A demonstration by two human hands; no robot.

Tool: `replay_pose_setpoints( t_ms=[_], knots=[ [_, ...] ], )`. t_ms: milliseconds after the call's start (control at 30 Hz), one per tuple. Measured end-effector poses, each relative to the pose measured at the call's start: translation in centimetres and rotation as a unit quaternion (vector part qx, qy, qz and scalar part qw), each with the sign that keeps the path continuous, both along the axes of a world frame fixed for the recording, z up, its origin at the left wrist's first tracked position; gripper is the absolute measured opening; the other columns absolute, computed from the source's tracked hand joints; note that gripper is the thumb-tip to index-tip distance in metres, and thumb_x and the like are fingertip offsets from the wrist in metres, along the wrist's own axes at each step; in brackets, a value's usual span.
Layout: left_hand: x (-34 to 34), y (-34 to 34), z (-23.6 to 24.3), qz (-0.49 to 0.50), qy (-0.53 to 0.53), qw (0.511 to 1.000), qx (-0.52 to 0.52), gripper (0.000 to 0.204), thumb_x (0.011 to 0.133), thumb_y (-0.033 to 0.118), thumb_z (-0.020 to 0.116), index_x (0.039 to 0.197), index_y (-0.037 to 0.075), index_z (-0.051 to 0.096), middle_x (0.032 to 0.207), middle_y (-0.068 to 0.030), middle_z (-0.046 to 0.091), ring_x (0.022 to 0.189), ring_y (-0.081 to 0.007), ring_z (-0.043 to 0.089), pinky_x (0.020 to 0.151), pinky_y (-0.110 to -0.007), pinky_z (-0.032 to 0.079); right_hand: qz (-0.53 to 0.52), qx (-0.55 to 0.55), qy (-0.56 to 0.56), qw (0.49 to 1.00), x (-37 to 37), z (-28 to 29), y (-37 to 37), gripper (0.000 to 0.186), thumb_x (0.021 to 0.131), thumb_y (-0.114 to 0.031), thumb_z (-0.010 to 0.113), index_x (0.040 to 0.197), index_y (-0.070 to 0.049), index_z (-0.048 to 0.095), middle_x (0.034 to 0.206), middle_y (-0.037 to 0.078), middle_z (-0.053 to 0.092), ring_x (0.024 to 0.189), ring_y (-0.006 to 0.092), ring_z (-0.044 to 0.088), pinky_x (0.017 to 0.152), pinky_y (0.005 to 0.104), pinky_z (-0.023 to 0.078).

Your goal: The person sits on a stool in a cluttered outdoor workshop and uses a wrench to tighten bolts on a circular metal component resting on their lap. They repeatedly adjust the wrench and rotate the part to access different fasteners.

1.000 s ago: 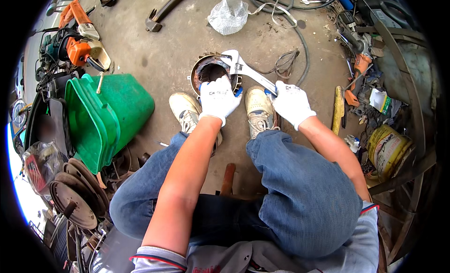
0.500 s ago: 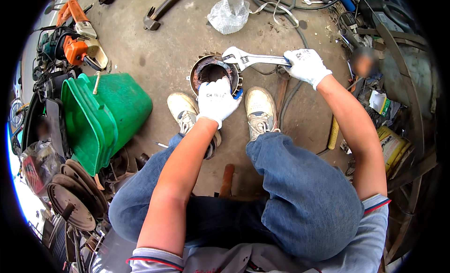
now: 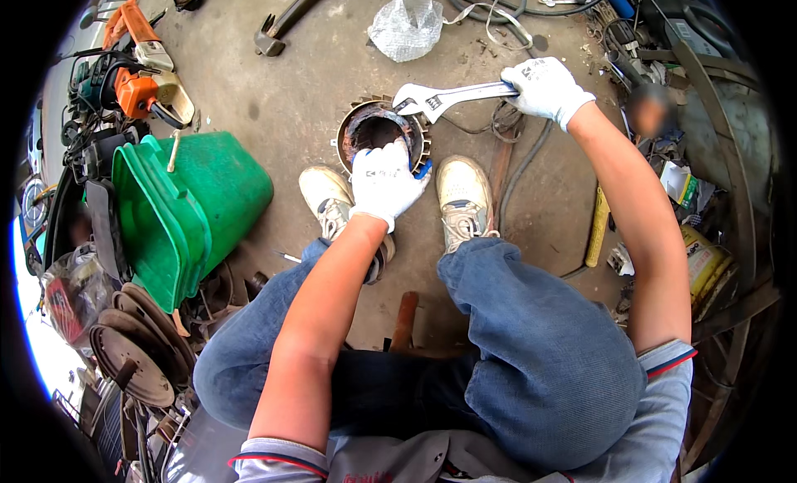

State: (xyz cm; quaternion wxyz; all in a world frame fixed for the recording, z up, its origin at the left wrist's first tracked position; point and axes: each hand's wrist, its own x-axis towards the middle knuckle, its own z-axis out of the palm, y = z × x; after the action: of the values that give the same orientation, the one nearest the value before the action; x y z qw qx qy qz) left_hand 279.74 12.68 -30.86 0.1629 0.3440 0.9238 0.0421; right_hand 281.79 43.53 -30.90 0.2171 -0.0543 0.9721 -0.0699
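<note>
A round metal motor housing (image 3: 345,128), with short fins around its edge and a dark ring inside, sits on the floor just beyond my shoes. My left hand (image 3: 386,184), in a white glove with blue on the palm side, grips its near rim. Those fingers reach into the opening and are partly hidden. Out to the right, my gloved right hand (image 3: 550,90) is closed around the handle of a large adjustable wrench (image 3: 465,95). The wrench lies crosswise, its jaw at the housing's upper right rim. Whether the jaw touches the fins I cannot tell.
A green bin (image 3: 220,197) lies tipped at left, near an orange saw (image 3: 137,93). Beyond the housing are a hammer (image 3: 270,39) and bubble wrap (image 3: 407,26). A yellow-handled tool (image 3: 597,227) and a cable (image 3: 525,163) are at right, beside piled scrap.
My right hand has moved slightly away from me, lifting the wrench's handle end a little farther out. The left hand keeps its hold on the housing.
</note>
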Motion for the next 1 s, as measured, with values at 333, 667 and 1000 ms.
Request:
replay_pose_setpoints(
  t_ms=[333,667,1000],
  knots=[
    [-0.1,-1.2,-0.5,-0.033,0.008,0.999,-0.01,0.049,0.076,0.045,0.074,0.101,0.005,0.064,0.088,-0.0139,0.065,0.083,-0.0315,0.064,0.078,-0.042,0.047,-0.229,-0.06,-0.013,0.972,9.5,1.9,-9.2,0.022,0.091,-0.027,0.056,0.098,-0.008,0.062,0.085,0.016,0.07,0.082,0.0347,0.068,0.071,0.0479,0.052],
    [-0.7,-1.9,-0.4,-0.066,-0.006,0.998,0.01,0.049,0.078,0.048,0.071,0.099,0.004,0.064,0.08,-0.0141,0.066,0.076,-0.0293,0.065,0.078,-0.041,0.046,-0.223,-0.081,-0.011,0.971,11.0,1.3,-10.4,0.023,0.091,-0.029,0.058,0.094,-0.006,0.059,0.081,0.017,0.068,0.077,0.035,0.068,0.067,0.0471,0.053],
    [-0.7,-2.3,-0.9,-0.083,0.013,0.994,0.069,0.048,0.082,0.048,0.067,0.099,0.003,0.066,0.081,-0.0156,0.068,0.075,-0.0298,0.065,0.077,-0.041,0.046,0.027,0.016,0.032,0.999,3.5,-1.6,0.5,0.013,0.087,-0.025,0.06,0.092,-0.014,0.06,0.082,0.01,0.068,0.076,0.0316,0.068,0.065,0.0441,0.052]
  ],
)
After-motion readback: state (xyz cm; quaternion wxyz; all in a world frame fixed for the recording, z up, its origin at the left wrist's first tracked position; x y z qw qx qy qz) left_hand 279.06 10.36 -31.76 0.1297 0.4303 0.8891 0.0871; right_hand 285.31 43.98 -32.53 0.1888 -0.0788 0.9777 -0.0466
